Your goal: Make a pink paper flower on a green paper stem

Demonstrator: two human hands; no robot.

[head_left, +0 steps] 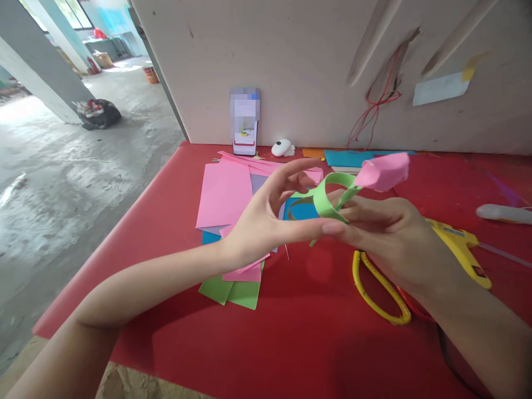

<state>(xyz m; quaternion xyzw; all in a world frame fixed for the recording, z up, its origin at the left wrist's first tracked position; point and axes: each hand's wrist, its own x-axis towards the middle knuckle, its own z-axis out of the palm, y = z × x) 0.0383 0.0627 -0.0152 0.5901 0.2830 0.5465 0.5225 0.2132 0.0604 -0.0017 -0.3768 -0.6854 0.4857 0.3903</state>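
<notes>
- At the upper left of the frame, a grey pillar [44, 64] slants across the picture; bright windows [75, 14] show beyond it.
- A worn concrete floor [137, 108] fills the left side, with pale, shiny patches of light.
- A black bag [108, 114] sits at the pillar's foot, and an orange-red bucket [151, 75] stands farther back.
- The red tabletop [291, 343] spreads from the lower left to the right edge, its left edge running obliquely.
- Left of centre, pink sheets [224, 194] overlap other colours, with green sheets [245, 293] at their lower end.
- Behind them, a lit phone [245, 124] leans upright against a pale panel [291, 55] that backs the table.
- The left hand [257, 224], at the middle, is curved with thumb and fingers wide apart; whether its thumb presses the paper I cannot tell.
- Just right of centre, a curled green strip [322, 200] and a green stem [348, 195] are raised above the table, a pink paper bud [384, 172] topping the stem.
- The right hand [388, 233] pinches the stem below the bud.
- Red string [377, 103] hangs down the panel at upper right.
- Yellow-handled scissors [380, 295] and a yellow glue gun [459, 249] lie at the right, partly behind the right hand and forearm.
</notes>
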